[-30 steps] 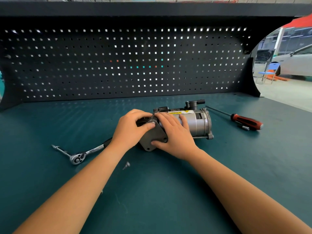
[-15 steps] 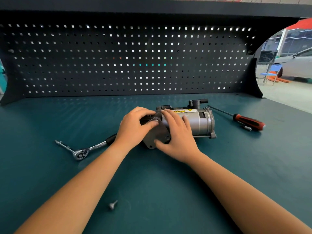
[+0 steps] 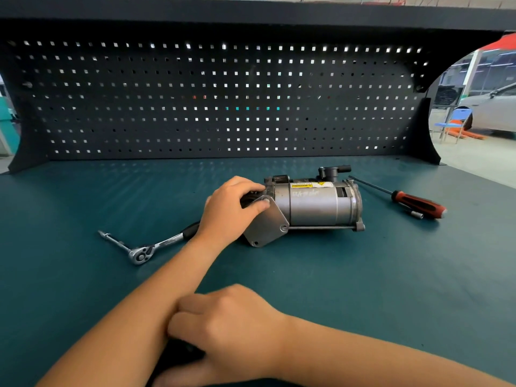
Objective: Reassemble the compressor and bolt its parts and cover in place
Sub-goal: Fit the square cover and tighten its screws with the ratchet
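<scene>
The silver compressor (image 3: 312,205) lies on its side in the middle of the green bench. A grey, roughly triangular cover plate (image 3: 265,224) sits against its left end. My left hand (image 3: 226,210) grips that end, fingers curled over the top and thumb pressing the plate's upper corner. My right hand (image 3: 231,328) is low at the front of the bench with fingers curled against my left forearm. Its fingertips are hidden, so I cannot tell whether it holds anything. No loose bolt is visible.
A ratchet wrench with an extension (image 3: 142,254) lies left of the compressor, its handle under my left wrist. A red-handled screwdriver (image 3: 418,203) lies to the right. A black pegboard (image 3: 223,101) closes off the back of the bench.
My right hand left the cover plate and drew back to the bench's near edge, beside my left forearm. The small bolt that lay there is now out of sight. My left hand stayed.
</scene>
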Demonstrator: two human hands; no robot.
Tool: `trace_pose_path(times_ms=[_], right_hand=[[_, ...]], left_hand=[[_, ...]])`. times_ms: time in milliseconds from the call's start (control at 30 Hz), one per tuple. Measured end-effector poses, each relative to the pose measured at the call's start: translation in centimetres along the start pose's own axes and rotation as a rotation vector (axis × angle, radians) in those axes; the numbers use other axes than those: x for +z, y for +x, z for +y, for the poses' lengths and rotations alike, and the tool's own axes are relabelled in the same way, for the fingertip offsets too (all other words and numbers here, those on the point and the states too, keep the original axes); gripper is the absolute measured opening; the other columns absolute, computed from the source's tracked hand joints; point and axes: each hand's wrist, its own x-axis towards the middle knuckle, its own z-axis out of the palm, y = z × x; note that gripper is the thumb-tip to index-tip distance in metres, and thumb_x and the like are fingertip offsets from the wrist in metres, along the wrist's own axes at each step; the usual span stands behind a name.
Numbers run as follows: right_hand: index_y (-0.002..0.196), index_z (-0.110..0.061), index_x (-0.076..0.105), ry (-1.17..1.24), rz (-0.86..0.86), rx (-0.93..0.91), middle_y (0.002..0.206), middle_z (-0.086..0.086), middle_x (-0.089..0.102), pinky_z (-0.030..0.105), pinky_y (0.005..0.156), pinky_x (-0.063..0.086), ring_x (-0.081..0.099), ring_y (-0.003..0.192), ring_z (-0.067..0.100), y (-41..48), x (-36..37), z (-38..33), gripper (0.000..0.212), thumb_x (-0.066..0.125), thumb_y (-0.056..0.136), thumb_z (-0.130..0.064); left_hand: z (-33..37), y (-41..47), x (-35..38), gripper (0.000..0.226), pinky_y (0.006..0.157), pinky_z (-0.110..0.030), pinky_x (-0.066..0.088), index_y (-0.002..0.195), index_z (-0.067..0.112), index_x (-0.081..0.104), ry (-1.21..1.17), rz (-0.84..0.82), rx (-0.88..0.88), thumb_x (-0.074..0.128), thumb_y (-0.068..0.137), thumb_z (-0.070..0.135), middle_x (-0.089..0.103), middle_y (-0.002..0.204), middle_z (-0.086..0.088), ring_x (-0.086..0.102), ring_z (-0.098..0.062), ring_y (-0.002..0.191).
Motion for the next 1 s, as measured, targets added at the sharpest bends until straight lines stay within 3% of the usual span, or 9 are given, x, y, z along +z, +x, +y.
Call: trace_pose_path(times_ms=[100, 333, 467, 633, 800, 867, 933, 1000], right_hand=[[0.089, 0.008, 0.067, 0.077, -0.095, 0.017, 0.09, 0.025, 0.058, 0.047, 0.058, 0.045, 0.056, 0.065, 0.041, -0.3, -0.1, 0.3, 0.026, 0.07, 0.084, -0.017], [0.1, 0.007, 0.068, 0.189, -0.1, 0.027, 0.1, 0.025, 0.06, 0.05, 0.075, 0.049, 0.06, 0.089, 0.038, -0.1, -0.3, 0.9, 0.018, 0.064, 0.087, -0.004], [0.097, 0.006, 0.069, 0.208, -0.042, 0.025, 0.1, 0.022, 0.063, 0.044, 0.073, 0.05, 0.061, 0.089, 0.035, -0.2, -0.6, 1.4, 0.015, 0.066, 0.085, -0.002], [0.094, 0.005, 0.07, 0.228, 0.004, 0.027, 0.097, 0.021, 0.065, 0.047, 0.071, 0.051, 0.061, 0.089, 0.033, -0.3, -0.4, 2.0, 0.013, 0.067, 0.083, -0.001], [0.091, 0.006, 0.071, 0.262, 0.04, 0.03, 0.091, 0.021, 0.065, 0.042, 0.077, 0.051, 0.061, 0.086, 0.03, -0.2, 0.0, 2.2, 0.012, 0.068, 0.081, 0.0], [0.089, 0.006, 0.071, 0.285, 0.088, 0.056, 0.089, 0.019, 0.066, 0.026, 0.082, 0.047, 0.058, 0.085, 0.022, -0.1, 0.0, 2.4, 0.011, 0.069, 0.08, 0.0], [0.087, 0.005, 0.071, 0.311, 0.169, 0.087, 0.089, 0.019, 0.067, 0.007, 0.08, 0.037, 0.055, 0.085, 0.015, 0.0, -0.3, 2.8, 0.009, 0.069, 0.079, 0.001], [0.088, 0.004, 0.071, 0.331, 0.27, 0.135, 0.09, 0.018, 0.068, 0.002, 0.078, 0.035, 0.055, 0.085, 0.013, 0.0, -0.7, 3.4, 0.009, 0.068, 0.079, 0.002]], left_hand=[[-0.1, -0.1, 0.1, 0.027, 0.094, -0.036, 0.044, 0.107, 0.015, 0.069, -0.009, -0.01, -0.001, 0.072, 0.081, 0.02, 0.056, 0.099, 0.012, 0.058, -0.015, 0.103], [-0.5, -0.5, 0.2, 0.031, 0.099, -0.05, 0.038, 0.113, 0.016, 0.067, 0.036, -0.014, 0.031, 0.07, 0.084, 0.025, 0.057, 0.109, 0.008, 0.054, -0.018, 0.11], [-0.8, -0.5, 0.1, 0.033, 0.098, -0.05, 0.039, 0.115, 0.016, 0.066, 0.054, -0.026, 0.05, 0.071, 0.083, 0.024, 0.058, 0.112, 0.004, 0.054, -0.019, 0.11], [-0.5, -0.3, 0.1, 0.027, 0.098, -0.047, 0.04, 0.109, 0.016, 0.069, 0.008, 0.001, 0.012, 0.07, 0.083, 0.024, 0.058, 0.106, 0.009, 0.056, -0.016, 0.107], [-0.3, -0.3, 0.3, 0.026, 0.097, -0.047, 0.041, 0.108, 0.016, 0.07, 0.08, 0.023, 0.043, 0.07, 0.084, 0.025, 0.062, 0.108, 0.005, 0.057, -0.017, 0.106], [-0.4, -0.4, 0.3, 0.027, 0.097, -0.035, 0.042, 0.109, 0.014, 0.069, 0.075, 0.023, 0.061, 0.07, 0.083, 0.023, 0.061, 0.108, 0.005, 0.057, -0.016, 0.105], [-0.6, -0.4, 0.1, 0.029, 0.089, -0.011, 0.039, 0.109, 0.012, 0.069, -0.004, 0.01, 0.058, 0.072, 0.081, 0.02, 0.059, 0.104, 0.009, 0.057, -0.01, 0.1], [-0.6, -0.5, -0.1, 0.029, 0.084, 0.0, 0.034, 0.111, 0.014, 0.067, -0.088, -0.011, 0.016, 0.07, 0.083, 0.02, 0.058, 0.103, 0.013, 0.055, -0.001, 0.097]])
